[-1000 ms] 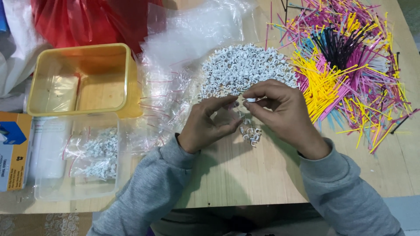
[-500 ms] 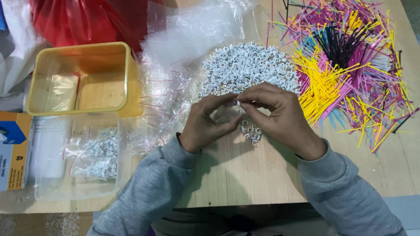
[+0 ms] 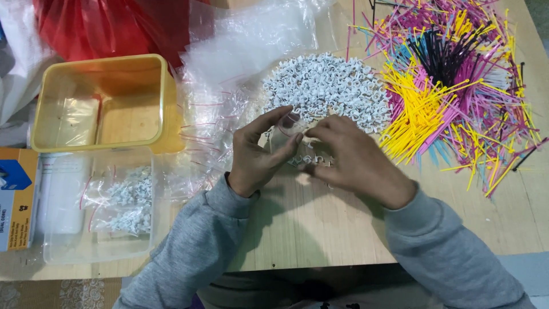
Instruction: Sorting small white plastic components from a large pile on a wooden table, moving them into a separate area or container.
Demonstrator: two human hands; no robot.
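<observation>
My left hand [image 3: 257, 153] holds a small clear zip bag [image 3: 286, 133] open between thumb and fingers. My right hand [image 3: 346, 157] lies palm down beside it, fingertips at the bag's mouth, over a small cluster of white cable clips [image 3: 306, 160] on the wooden table [image 3: 320, 229]. Whether its fingers pinch a clip is hidden. A big heap of the same white clips [image 3: 329, 86] lies just beyond both hands.
A spread of coloured cable ties [image 3: 457, 80] fills the right side. Loose clear zip bags [image 3: 220, 109] lie left of the heap. A yellow tub [image 3: 100, 103] and a clear tub [image 3: 97, 206] with filled bags stand at left, next to a cardboard box [image 3: 17, 194].
My right hand dropped from pinching a clip in the air to lying low over the small cluster. My left hand lifted the small bag and opened it.
</observation>
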